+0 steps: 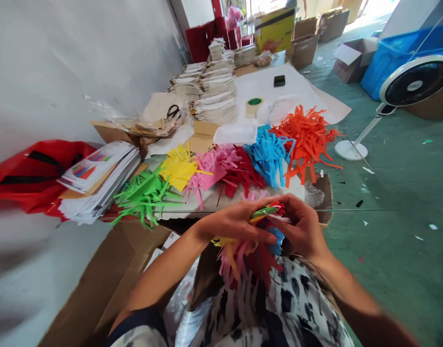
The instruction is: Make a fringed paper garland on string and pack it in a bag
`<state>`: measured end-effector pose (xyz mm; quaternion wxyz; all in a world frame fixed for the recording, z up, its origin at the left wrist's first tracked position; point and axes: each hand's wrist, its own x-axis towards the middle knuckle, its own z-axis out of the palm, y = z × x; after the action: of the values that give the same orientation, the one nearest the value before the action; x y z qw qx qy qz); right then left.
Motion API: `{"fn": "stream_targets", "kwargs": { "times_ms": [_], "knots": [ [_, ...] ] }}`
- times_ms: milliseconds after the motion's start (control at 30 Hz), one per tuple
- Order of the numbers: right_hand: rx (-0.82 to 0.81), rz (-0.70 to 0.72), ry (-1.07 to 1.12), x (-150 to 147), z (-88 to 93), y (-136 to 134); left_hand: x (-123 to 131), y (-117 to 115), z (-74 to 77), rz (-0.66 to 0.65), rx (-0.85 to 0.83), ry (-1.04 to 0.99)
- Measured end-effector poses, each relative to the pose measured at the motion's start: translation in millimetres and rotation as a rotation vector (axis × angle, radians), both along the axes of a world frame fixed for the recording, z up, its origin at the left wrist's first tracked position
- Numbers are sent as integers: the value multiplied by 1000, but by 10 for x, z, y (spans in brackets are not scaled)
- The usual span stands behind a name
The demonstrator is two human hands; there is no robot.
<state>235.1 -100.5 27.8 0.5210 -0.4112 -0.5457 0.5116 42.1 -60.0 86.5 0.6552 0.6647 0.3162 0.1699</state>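
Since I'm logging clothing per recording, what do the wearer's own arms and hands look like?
The left hand and right hand are ungloved, and no watch shows at either wrist. Both forearms are uncovered. The left sleeve is short, with a dark edge and pale patterned cloth. The right sleeve is out of view.

"Floor side, right?"
"White-stemmed fan [416, 86] standing on a green floor [398, 250], paper scraps scattered about. Blue bin [373, 72] behind it — open carton [353, 70] alongside."

"White sheet [257, 84]?"
"Dark rectangular device [279, 81] lying flat. Tape roll [253, 109] nearer, translucent tray [236, 135] nearer still."

"Wall side?"
"Off-white stacks [216, 91] in rows; black-handled scissors [174, 113] to their left. Pile of printed sheets [98, 168] just beside a red bag [12, 166]."

"Far end?"
"Yellow box [275, 31] — brown cartons [304, 49] to its right."
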Motion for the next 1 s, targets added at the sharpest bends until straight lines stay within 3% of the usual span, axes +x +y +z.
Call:
{"fn": "stream_targets", "kwargs": {
  "times_ms": [100, 233, 300, 433, 667, 833, 1000],
  "knots": [
    [-33, 8, 15, 17, 26, 5, -13, 44, -116, -59, 34, 23],
    [-12, 191, -34, 22, 79, 1, 11, 95, -225, 15, 191, 93],
    [30, 103, -161, -16, 81, 12, 65, 99, -227, 31, 286, 182],
    [122, -221, -333, -64, 95, 91, 193, 88, -188, 99, 358, 235],
    [199, -308, -375, 178, 361, 150, 150, 12, -265, 122, 77, 7],
    [137, -134, -333, 202, 398, 109, 40, -98, -418, 72, -251, -136],
    [64, -8, -301, 147, 343, 117, -46, -142, -661, -39, -425, -128]
  ]
}}
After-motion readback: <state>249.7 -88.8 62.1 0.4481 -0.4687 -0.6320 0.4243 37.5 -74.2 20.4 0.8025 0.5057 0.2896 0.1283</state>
